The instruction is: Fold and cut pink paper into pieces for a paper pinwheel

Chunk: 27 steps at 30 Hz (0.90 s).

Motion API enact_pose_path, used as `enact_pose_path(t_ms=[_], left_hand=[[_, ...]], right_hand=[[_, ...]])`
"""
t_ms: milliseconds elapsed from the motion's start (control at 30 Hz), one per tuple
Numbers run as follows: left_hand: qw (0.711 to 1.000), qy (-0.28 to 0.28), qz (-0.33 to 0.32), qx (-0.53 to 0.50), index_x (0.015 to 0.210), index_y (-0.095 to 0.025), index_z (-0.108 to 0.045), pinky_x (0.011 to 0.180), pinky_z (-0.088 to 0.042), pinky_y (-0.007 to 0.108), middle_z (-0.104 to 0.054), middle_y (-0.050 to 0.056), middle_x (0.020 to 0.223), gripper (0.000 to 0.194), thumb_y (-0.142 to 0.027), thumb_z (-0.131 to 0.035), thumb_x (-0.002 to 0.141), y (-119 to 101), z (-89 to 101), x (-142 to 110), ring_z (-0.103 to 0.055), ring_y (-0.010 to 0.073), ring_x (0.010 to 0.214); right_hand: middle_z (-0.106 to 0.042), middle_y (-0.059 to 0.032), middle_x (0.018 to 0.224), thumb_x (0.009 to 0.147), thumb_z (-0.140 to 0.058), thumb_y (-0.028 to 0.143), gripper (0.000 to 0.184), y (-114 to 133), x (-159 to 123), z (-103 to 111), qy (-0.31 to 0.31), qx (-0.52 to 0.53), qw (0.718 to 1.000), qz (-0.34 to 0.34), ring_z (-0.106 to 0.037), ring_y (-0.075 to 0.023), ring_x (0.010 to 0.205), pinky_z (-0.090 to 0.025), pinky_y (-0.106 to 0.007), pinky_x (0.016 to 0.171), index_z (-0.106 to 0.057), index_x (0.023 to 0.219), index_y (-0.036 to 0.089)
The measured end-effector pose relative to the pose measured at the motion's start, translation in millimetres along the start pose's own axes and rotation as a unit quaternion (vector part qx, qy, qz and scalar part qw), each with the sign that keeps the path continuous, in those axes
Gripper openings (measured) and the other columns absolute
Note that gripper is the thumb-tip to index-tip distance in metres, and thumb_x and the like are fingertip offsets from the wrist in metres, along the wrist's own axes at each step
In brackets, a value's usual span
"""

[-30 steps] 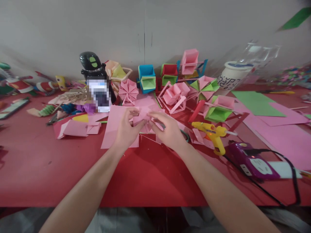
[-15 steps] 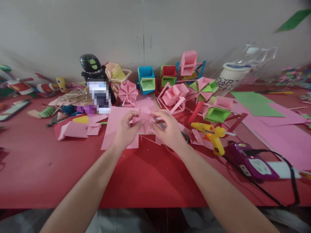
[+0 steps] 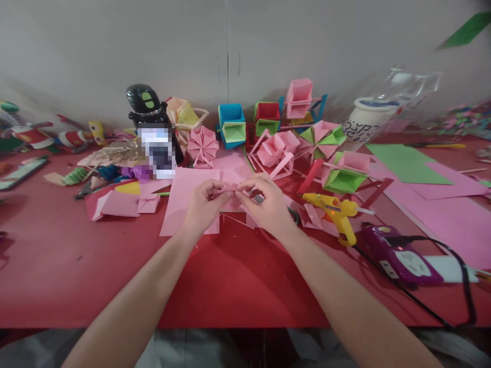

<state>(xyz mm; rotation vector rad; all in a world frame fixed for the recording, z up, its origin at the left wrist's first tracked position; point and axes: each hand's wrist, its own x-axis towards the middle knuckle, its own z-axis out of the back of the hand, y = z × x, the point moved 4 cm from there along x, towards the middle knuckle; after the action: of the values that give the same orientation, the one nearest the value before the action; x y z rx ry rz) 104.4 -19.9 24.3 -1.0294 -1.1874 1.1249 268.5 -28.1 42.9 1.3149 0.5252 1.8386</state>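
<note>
Between my two hands is a small folded piece of pink paper (image 3: 231, 190), partly covered by my fingers. My left hand (image 3: 203, 205) pinches its left side with thumb and forefinger. On the other side, my right hand (image 3: 264, 203) grips it the same way, and the two thumb tips nearly meet. A flat sheet of pink paper (image 3: 184, 199) lies under and beside my left hand. Dark scissor handles (image 3: 293, 215) show partly behind my right hand, with folded pink scraps (image 3: 310, 216) to their right.
A yellow glue gun (image 3: 337, 209) and a purple power strip (image 3: 402, 255) with a black cable lie on the right. Folded paper models (image 3: 232, 125) line the back by the wall. Green paper (image 3: 406, 163) and pink sheets are far right. A black figurine (image 3: 144, 105) stands back left.
My fingers have drawn closer together over the pink paper, and its upper part has folded down, so less of it shows. Both hands keep their place.
</note>
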Motion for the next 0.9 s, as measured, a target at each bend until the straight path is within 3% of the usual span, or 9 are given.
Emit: enact_pose_path(t_ms=[200,367,500,633,767,900], left_hand=[[0.999,0.022,0.011,-0.022,0.083,-0.017,-0.065,0.077,-0.051,0.032,-0.073,0.006,0.087,0.018,-0.029,-0.076,0.076,-1,-2.4,-1,-0.067,0.0183,0.083],[0.999,0.047,0.015,-0.008,0.082,-0.018,-0.062,0.077,-0.051,0.032,-0.070,0.003,0.084,0.017,-0.030,-0.074,0.078,-3,-3.5,-2,-0.065,0.0172,0.082],[0.994,0.066,0.006,0.083,0.083,-0.018,-0.067,0.085,-0.052,0.035,-0.068,0.005,0.094,0.010,-0.027,-0.069,0.080,0,-0.3,0,-0.064,0.0179,0.089],[0.972,0.054,-0.016,0.228,0.081,-0.020,-0.071,0.081,-0.053,0.032,-0.062,0.007,0.111,0.009,-0.028,-0.068,0.080,4,6.5,0,-0.062,0.0193,0.096],[0.944,0.085,-0.023,0.317,0.079,-0.021,-0.074,0.078,-0.052,0.033,-0.061,0.006,0.100,0.012,-0.030,-0.065,0.082,13,7.9,2,-0.061,0.0183,0.086],[0.933,0.106,-0.043,0.341,0.090,-0.020,-0.073,0.073,-0.051,0.032,-0.064,0.004,0.093,0.015,-0.019,-0.065,0.077,21,7.5,5,-0.060,0.0165,0.077]], right_hand=[[-0.061,-0.0037,0.093,0.079,-0.070,0.015,0.010,-9,1,3,0.025,-0.010,0.997,-0.070,-0.057,-0.0143,0.079,-0.047,-0.027,0.066,-0.065,0.086,0.018],[-0.061,-0.0003,0.078,0.082,-0.070,0.021,0.005,-14,3,1,0.089,0.000,0.992,-0.090,-0.054,-0.0134,0.071,-0.043,-0.026,0.065,-0.067,0.080,0.018],[-0.064,0.0002,0.075,0.086,-0.064,0.017,0.009,-17,3,-1,0.141,-0.006,0.986,-0.088,-0.056,-0.0135,0.072,-0.042,-0.026,0.068,-0.068,0.077,0.017],[-0.068,-0.0021,0.080,0.088,-0.063,0.018,0.011,-23,0,-3,0.175,-0.066,0.977,-0.103,-0.058,-0.0150,0.073,-0.042,-0.028,0.069,-0.069,0.079,0.017],[-0.071,-0.0056,0.088,0.087,-0.062,0.016,0.011,-29,-5,-9,0.184,-0.111,0.970,-0.115,-0.060,-0.0168,0.077,-0.044,-0.029,0.072,-0.073,0.087,0.016],[-0.071,-0.0068,0.091,0.080,-0.059,0.004,0.022,-31,-8,-16,0.193,-0.143,0.967,-0.088,-0.062,-0.0179,0.081,-0.045,-0.029,0.075,-0.074,0.091,0.015]])
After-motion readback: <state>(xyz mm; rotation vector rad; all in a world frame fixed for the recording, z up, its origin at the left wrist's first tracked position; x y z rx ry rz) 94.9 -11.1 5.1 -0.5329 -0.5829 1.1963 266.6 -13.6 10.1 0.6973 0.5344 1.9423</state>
